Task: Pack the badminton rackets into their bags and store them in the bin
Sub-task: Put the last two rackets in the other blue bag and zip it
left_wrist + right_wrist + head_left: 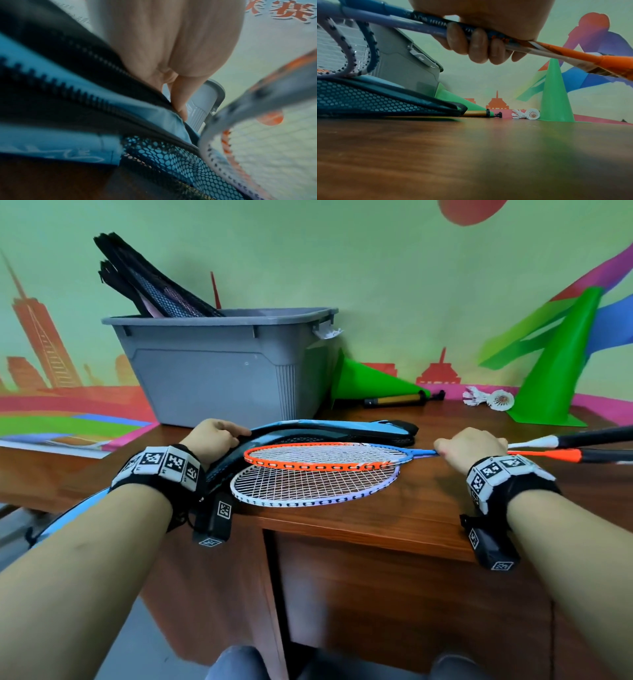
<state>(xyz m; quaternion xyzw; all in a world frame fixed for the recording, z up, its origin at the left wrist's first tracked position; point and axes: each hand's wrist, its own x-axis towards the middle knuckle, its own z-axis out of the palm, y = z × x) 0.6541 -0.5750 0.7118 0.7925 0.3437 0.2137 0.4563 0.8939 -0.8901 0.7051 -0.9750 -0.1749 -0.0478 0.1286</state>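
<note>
Grey bin (219,364) at desk (428,508) rear, soft floppy blue bag (329,429) before it pinched open at its zipper edge by left hand (214,436), 2 light stiff rackets (318,470) clamped at shafts by right hand (472,448), likely the best hold.

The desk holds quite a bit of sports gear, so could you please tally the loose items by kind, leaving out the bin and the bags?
Badminton rackets: 2, orange and lilac, shafts held by the right hand
Green cones: 2, upright and lying
Shuttlecocks: 2
Hand pump: 1
Total: 7
</note>
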